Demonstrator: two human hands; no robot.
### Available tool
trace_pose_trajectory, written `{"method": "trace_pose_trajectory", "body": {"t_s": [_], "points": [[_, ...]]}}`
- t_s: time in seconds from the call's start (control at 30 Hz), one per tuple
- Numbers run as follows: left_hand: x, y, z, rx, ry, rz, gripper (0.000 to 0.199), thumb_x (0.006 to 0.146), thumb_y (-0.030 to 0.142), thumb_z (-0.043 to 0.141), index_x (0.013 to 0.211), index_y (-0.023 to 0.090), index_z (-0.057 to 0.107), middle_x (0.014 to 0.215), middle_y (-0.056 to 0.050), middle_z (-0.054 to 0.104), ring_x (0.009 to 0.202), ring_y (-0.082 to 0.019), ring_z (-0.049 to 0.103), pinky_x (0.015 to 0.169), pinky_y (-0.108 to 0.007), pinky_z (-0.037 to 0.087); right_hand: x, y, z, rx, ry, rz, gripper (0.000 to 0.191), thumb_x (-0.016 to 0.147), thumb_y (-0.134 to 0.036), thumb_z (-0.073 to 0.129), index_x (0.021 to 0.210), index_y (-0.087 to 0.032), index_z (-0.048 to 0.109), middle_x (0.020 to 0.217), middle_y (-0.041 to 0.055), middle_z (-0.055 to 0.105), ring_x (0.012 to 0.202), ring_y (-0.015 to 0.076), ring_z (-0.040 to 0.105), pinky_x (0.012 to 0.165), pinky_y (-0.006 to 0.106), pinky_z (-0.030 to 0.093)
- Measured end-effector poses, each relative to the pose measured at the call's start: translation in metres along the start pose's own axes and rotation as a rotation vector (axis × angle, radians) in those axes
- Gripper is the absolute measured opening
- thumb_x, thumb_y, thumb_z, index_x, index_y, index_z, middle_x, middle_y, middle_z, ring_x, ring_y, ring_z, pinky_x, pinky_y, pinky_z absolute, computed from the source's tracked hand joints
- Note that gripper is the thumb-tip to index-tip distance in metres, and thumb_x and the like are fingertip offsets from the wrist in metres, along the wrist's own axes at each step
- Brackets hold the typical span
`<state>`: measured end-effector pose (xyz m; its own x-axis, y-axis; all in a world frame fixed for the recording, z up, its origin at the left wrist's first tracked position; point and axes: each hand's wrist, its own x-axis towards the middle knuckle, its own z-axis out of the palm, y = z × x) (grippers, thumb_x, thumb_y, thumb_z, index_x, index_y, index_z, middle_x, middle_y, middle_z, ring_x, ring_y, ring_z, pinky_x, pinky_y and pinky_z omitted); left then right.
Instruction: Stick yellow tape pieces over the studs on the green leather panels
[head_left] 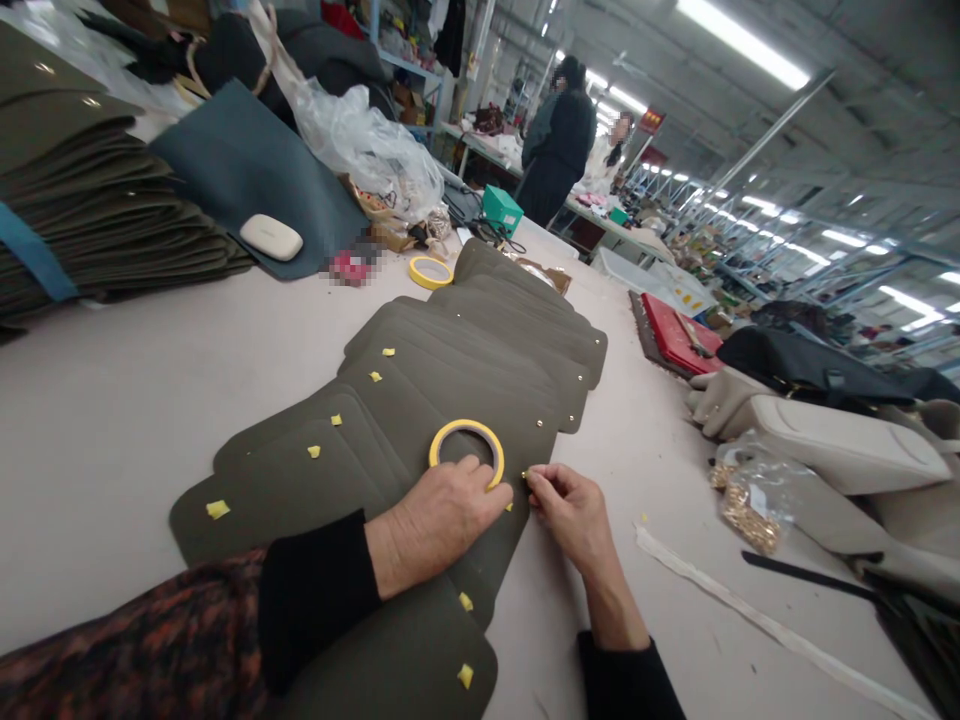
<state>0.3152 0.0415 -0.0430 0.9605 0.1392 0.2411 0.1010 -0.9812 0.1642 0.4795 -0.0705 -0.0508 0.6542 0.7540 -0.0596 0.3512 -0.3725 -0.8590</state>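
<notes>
Dark olive-green panels (420, 400) lie overlapped in a row down the table, with small brass studs along their right edges. Bits of yellow tape (217, 510) are stuck on several of the nearer panels. My left hand (442, 515) is closed on a roll of yellow tape (437, 440), over the middle panel. Just right of it, my right hand (574, 510) pinches a tiny yellow piece, seemingly tape, by a stud at the panel's edge. The fingertips hide most of that piece.
A second yellow tape roll (431, 272) lies at the far end. Stacked olive panels (97, 210) and a white case (271, 237) are at left. Beige bags (840, 440), a bag of gold hardware (750, 510) and a white strip (750, 600) lie right. People (559, 140) stand beyond.
</notes>
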Motion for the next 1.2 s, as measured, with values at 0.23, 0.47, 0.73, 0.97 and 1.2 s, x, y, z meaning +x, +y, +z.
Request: {"method": "trace_pose_trajectory", "body": {"t_s": [0.23, 0.47, 0.73, 0.97, 1.2], "points": [[-0.001, -0.001, 0.0, -0.026, -0.008, -0.002, 0.008, 0.088, 0.011, 0.05, 0.086, 0.019, 0.05, 0.085, -0.005, 0.057, 0.077, -0.023, 0.053, 0.063, -0.034, 0.048, 0.004, -0.009, 0.008, -0.472, 0.036, -0.227, 0.018, 0.083, -0.026, 0.052, 0.077, -0.019, 0.068, 0.075, 0.0033, 0.072, 0.068, 0.0183, 0.066, 0.065, 0.029, 0.046], [-0.002, -0.001, -0.001, -0.043, -0.002, -0.009, 0.01, 0.088, 0.009, 0.05, 0.085, 0.018, 0.051, 0.084, -0.005, 0.057, 0.077, -0.022, 0.053, 0.064, -0.032, 0.048, -0.002, -0.002, -0.006, -0.519, 0.166, -0.311, 0.026, 0.086, -0.032, 0.056, 0.106, -0.016, 0.06, 0.062, -0.0017, 0.065, 0.053, 0.0152, 0.061, 0.056, 0.026, 0.045], [-0.002, -0.002, 0.0, -0.041, -0.001, -0.028, 0.01, 0.09, 0.01, 0.048, 0.085, 0.018, 0.052, 0.085, -0.005, 0.057, 0.077, -0.02, 0.053, 0.062, -0.03, 0.047, 0.0, -0.008, -0.003, -0.809, -0.056, -0.668, 0.02, 0.088, -0.012, 0.047, 0.086, -0.017, 0.066, 0.079, 0.007, 0.067, 0.074, 0.0175, 0.063, 0.071, 0.027, 0.049], [-0.002, -0.013, -0.006, -0.085, 0.112, -0.031, 0.012, 0.092, 0.012, 0.045, 0.088, 0.018, 0.054, 0.083, -0.003, 0.057, 0.077, -0.017, 0.053, 0.067, -0.028, 0.046, 0.017, -0.02, 0.005, -0.708, -0.029, -0.316, 0.021, 0.077, -0.014, 0.053, 0.069, -0.019, 0.071, 0.063, 0.0037, 0.07, 0.058, 0.0157, 0.063, 0.057, 0.024, 0.043], [-0.002, -0.032, -0.021, -0.237, 0.365, -0.062, 0.02, 0.096, 0.017, 0.04, 0.102, 0.019, 0.059, 0.091, -0.003, 0.064, 0.088, -0.014, 0.061, 0.08, -0.025, 0.049, -0.004, -0.022, -0.009, -0.467, -0.343, -0.177, 0.021, 0.077, -0.016, 0.052, 0.07, -0.019, 0.072, 0.059, 0.0004, 0.068, 0.055, 0.0146, 0.06, 0.05, 0.022, 0.04]]}}
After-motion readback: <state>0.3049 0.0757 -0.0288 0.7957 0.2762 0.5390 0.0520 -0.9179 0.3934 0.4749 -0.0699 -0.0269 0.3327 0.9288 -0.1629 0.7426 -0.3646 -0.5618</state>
